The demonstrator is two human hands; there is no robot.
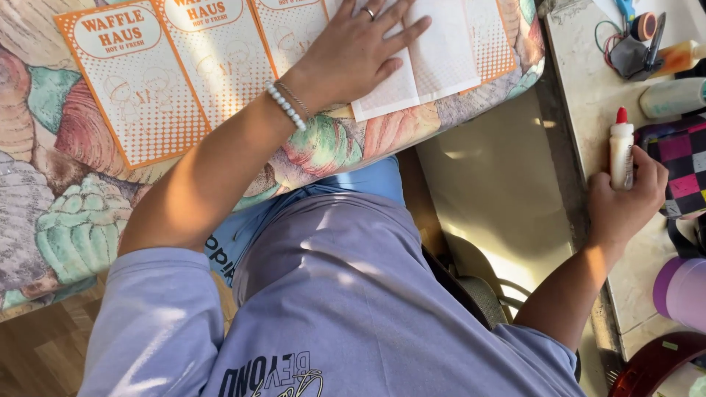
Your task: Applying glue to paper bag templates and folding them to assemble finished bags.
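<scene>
I note my right hand (625,197) gripping the upright glue bottle (621,156) far right of the folded white paper (434,59), which my flat, spread left hand (353,55) pins.

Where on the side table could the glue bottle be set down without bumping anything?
Bare stone lies left of the white glue bottle in the right hand, up to the table edge, and above it. The far corner is crowded: scissors, tape roll, bottles. The checked pouch blocks the right.

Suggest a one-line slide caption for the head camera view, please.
Left hand presses a folded white sheet flat while right hand grips a glue bottle.
</scene>
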